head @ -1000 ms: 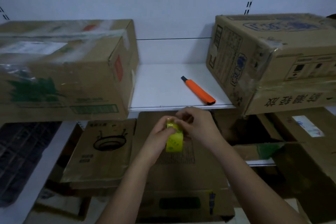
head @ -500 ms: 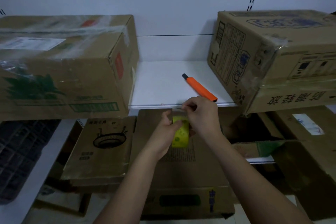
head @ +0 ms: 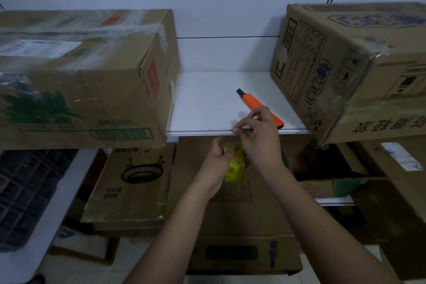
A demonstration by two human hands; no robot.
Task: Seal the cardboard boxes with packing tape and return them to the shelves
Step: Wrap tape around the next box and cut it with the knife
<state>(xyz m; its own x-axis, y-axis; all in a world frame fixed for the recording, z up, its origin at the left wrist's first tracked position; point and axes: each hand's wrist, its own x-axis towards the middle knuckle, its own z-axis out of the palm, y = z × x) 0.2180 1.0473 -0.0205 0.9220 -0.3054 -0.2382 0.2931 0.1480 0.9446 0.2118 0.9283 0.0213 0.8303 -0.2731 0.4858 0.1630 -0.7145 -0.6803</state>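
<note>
My left hand (head: 217, 159) grips the yellow tape roll (head: 235, 165) at the frame's center, below the white shelf (head: 207, 104). My right hand (head: 258, 136) pinches the clear tape end just above it. An orange cutter (head: 255, 105) lies on the shelf between two taped boxes (head: 80, 80) (head: 345, 64).

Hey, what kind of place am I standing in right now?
Probably a stockroom or storage area: white metal shelving holds taped cardboard boxes, more boxes are stacked below, and an orange box cutter lies on the shelf while your left hand holds a tape roll.
</note>
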